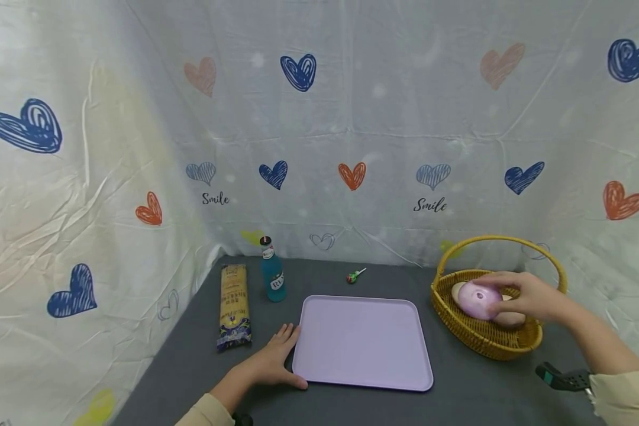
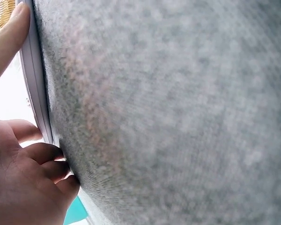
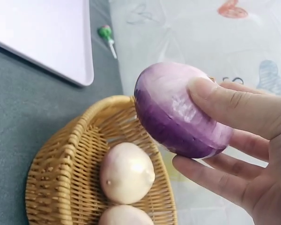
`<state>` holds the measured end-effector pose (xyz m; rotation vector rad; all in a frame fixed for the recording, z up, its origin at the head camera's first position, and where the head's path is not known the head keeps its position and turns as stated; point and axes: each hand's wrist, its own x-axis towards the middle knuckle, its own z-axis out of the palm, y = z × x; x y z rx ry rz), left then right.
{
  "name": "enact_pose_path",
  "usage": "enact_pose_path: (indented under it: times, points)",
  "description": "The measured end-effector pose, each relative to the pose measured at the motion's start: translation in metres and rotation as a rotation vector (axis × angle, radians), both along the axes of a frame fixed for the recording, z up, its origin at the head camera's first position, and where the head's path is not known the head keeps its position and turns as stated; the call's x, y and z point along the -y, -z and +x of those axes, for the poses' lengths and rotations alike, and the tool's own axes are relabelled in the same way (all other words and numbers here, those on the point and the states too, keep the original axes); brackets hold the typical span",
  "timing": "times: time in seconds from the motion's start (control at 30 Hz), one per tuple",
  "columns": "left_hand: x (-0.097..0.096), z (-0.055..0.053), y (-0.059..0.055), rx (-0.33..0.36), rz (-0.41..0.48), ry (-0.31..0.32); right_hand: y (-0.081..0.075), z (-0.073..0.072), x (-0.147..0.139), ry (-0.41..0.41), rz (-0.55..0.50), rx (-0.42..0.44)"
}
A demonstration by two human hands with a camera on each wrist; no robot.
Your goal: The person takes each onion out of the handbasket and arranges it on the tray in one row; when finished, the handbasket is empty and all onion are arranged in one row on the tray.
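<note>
- The right hand [image 1: 532, 296] grips one purple onion [image 1: 479, 300] with thumb above and fingers [image 3: 215, 176] curled beneath, held just over the wicker basket [image 1: 458, 322] at the right of the table
- In the right wrist view the purple onion [image 3: 178, 112] is egg-shaped; its long axis runs from the paler upper-left end down toward the palm at lower right, darker purple on its underside
- Two pale, peeled-looking onions [image 3: 126, 173] lie in the basket [image 3: 51, 187] under the held one, one in full view and a second cut off by the lower edge of that view, so three onions in all
- The basket's arched handle [image 1: 503, 239] rises behind the right hand
- The left hand [image 1: 274, 358] lies flat on the grey table cover [image 1: 191, 355], fingers relaxed and holding nothing; its fingertips [image 2: 47, 152] touch the left edge of the one lilac tray [image 1: 362, 343]
- The tray sits flat between the two hands, near the basket but apart from it
- Left of the tray lies one long yellow packet [image 1: 234, 305], lengthwise away from the person; beside it stands one blue bottle [image 1: 273, 272], upright
- One small lollipop [image 1: 354, 276] lies beyond the tray, its stick pointing up-right
- Nothing lies between the basket and the tray
</note>
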<state>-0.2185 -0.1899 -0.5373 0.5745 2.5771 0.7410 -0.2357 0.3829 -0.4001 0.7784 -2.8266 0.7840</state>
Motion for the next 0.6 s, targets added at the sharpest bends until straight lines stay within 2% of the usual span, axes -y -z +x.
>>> enact_pose_path:
  times: [0.2,0.43,0.6]
  points:
    - [-0.002,0.002,-0.004,0.008,-0.006,-0.006,-0.002,0.001,0.007,-0.028,0.004,-0.041]
    - [-0.002,0.001,-0.004,0.016,-0.011,-0.007,-0.005,0.002,0.02,-0.057,0.027,-0.128]
    - [-0.003,-0.001,-0.004,0.011,-0.01,-0.007,-0.009,0.004,0.029,-0.025,0.036,-0.104]
